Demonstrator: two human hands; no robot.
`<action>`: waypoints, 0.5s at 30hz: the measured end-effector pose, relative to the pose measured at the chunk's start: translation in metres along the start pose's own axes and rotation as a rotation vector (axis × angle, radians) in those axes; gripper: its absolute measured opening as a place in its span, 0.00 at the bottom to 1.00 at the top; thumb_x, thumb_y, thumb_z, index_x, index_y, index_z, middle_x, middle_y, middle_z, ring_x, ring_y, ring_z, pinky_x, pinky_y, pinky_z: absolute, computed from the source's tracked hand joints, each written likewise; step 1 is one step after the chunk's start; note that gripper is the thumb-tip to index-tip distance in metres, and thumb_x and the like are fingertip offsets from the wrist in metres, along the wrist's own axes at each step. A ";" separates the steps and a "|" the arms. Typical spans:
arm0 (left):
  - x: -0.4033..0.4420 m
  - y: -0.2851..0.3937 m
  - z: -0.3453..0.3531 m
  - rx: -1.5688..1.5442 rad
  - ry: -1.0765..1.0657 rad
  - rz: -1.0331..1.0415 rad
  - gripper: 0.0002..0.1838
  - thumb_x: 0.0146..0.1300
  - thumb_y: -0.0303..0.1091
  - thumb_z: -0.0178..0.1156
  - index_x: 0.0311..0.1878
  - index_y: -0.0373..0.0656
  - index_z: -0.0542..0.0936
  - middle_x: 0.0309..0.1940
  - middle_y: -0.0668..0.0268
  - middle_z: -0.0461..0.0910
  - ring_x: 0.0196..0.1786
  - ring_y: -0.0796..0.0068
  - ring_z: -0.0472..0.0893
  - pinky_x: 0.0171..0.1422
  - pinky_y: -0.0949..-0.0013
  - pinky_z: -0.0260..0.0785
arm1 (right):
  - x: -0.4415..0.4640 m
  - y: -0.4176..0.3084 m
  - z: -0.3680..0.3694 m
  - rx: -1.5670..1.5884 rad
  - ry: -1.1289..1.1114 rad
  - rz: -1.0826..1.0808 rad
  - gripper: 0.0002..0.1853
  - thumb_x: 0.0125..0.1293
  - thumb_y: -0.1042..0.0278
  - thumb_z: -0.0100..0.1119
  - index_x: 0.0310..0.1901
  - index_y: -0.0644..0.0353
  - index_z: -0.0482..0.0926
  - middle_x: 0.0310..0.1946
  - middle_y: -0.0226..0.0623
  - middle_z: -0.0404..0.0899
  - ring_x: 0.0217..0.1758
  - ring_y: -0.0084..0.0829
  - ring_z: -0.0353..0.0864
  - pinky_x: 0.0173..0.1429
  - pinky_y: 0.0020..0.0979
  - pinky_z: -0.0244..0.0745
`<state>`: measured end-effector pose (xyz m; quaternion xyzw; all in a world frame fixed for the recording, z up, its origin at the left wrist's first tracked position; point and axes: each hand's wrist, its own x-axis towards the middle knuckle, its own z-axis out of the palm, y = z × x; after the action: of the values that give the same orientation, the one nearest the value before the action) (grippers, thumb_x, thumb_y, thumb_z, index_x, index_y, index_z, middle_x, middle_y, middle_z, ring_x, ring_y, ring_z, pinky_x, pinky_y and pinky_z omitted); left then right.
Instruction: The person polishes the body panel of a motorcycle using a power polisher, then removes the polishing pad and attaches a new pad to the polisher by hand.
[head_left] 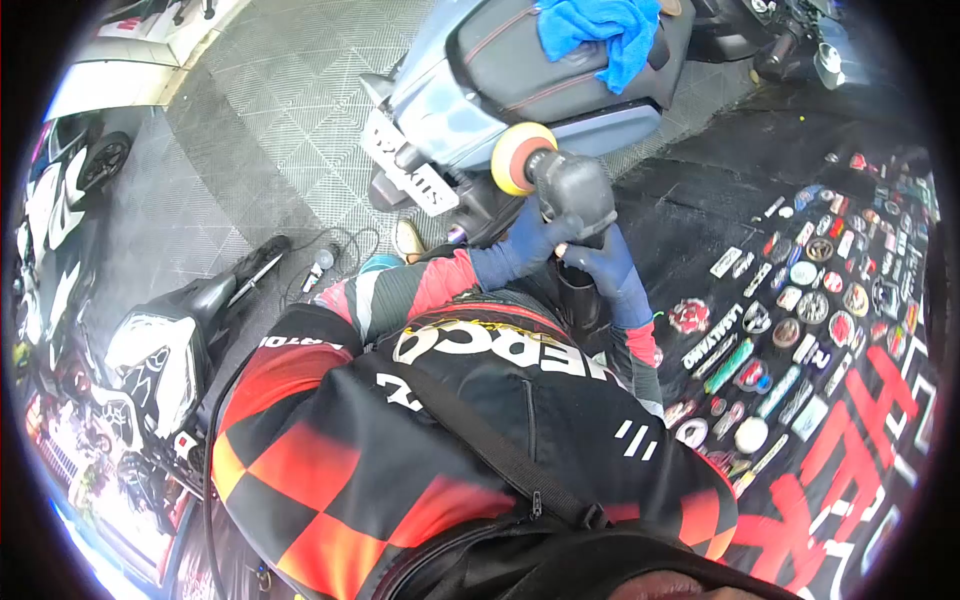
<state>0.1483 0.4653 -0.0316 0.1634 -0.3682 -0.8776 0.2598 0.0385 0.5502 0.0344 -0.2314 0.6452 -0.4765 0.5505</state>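
A black polishing machine (575, 192) with a round yellow and orange pad (522, 158) is held in both gloved hands. My left hand (532, 243), in a blue glove, is wrapped round the near side of the tool's body. Beside it my right hand (606, 268), also blue-gloved, is closed on the black handle end. The pad is close to the side panel of a blue-grey scooter (430, 95); whether they touch is unclear. A blue cloth (605, 38) lies on the scooter's black seat (500, 50). The number plate (408, 165) is at its rear.
Another motorcycle (165, 360) stands at the left, with a white one (60, 205) behind it. A second corded tool (322, 262) lies on the tiled floor (270, 110). A wall covered in stickers (800, 300) is at the right. A cable runs along the left side of my body.
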 end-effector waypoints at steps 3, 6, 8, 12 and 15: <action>-0.029 0.032 -0.012 -0.184 0.065 -0.054 0.37 0.60 0.56 0.63 0.62 0.37 0.66 0.52 0.60 0.75 0.52 0.73 0.77 0.57 0.65 0.72 | -0.014 -0.024 0.050 -0.159 -0.002 0.091 0.26 0.55 0.67 0.68 0.55 0.67 0.72 0.44 0.36 0.79 0.44 0.24 0.79 0.49 0.29 0.75; -0.048 0.078 -0.013 -0.334 0.095 -0.094 0.35 0.65 0.60 0.54 0.63 0.39 0.67 0.53 0.61 0.76 0.54 0.71 0.78 0.58 0.64 0.73 | -0.021 -0.064 0.096 -0.138 -0.002 0.108 0.24 0.58 0.62 0.67 0.52 0.67 0.74 0.41 0.35 0.80 0.42 0.25 0.79 0.47 0.29 0.75; -0.044 0.099 -0.016 -0.384 0.086 -0.114 0.35 0.68 0.64 0.47 0.64 0.42 0.67 0.53 0.62 0.77 0.53 0.70 0.79 0.58 0.64 0.73 | -0.012 -0.073 0.105 -0.134 -0.014 0.155 0.26 0.60 0.54 0.65 0.52 0.65 0.75 0.40 0.36 0.81 0.43 0.25 0.79 0.52 0.29 0.74; -0.012 0.132 -0.018 -0.539 0.127 -0.009 0.36 0.64 0.69 0.47 0.53 0.43 0.74 0.44 0.60 0.80 0.45 0.68 0.82 0.52 0.61 0.77 | 0.018 -0.118 0.117 -0.269 -0.055 0.191 0.31 0.61 0.44 0.60 0.53 0.66 0.76 0.40 0.40 0.81 0.39 0.29 0.82 0.39 0.31 0.80; -0.006 0.156 -0.024 -0.587 0.113 -0.022 0.41 0.60 0.74 0.47 0.51 0.40 0.75 0.43 0.58 0.79 0.45 0.63 0.82 0.51 0.56 0.78 | 0.017 -0.145 0.134 -0.332 -0.044 0.146 0.32 0.62 0.41 0.57 0.53 0.66 0.76 0.41 0.40 0.81 0.40 0.30 0.82 0.40 0.33 0.79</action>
<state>0.2172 0.3629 0.0674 0.1340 -0.0819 -0.9388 0.3064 0.1253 0.4245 0.1606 -0.2820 0.7181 -0.3169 0.5518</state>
